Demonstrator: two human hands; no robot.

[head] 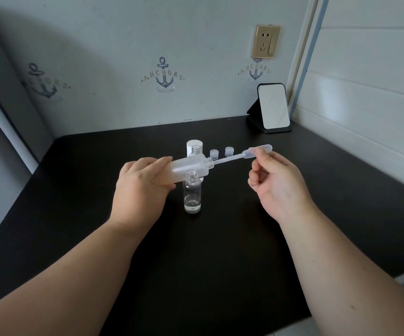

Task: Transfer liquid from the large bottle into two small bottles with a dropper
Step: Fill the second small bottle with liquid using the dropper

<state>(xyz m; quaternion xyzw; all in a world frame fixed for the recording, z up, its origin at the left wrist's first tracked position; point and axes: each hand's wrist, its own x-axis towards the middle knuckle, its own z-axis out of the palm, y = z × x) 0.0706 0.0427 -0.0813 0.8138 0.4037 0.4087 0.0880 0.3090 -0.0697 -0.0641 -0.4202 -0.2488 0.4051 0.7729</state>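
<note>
Large bottle: the frosted large bottle was held tipped nearly on its side above the dark surface, mouth pointing to the person's right and slightly away.
Dropper: the clear dropper lay along almost the same line as the bottle, its thin tip inside the bottle's mouth and its bulb out to the right, a little higher.
Key relation: bottle and dropper shared one long axis running left to right, so any withdrawal would, by this reading, go rightward along it, toward the right hand.
Left grip: the left hand was wrapped around the bottle's base and body.
Right grip: the right hand pinched the dropper's bulb between thumb and forefinger, the other fingers curled.
Near small bottle: a clear small bottle stood upright and uncapped just below the tipped bottle, a shallow layer of liquid at its bottom.
Far small bottle: a second small bottle stood open behind, mostly hidden by the large one.
Caps: two small clear caps and a white cap sat beyond.
Background: a standing mirror occupied the far right corner.
</note>
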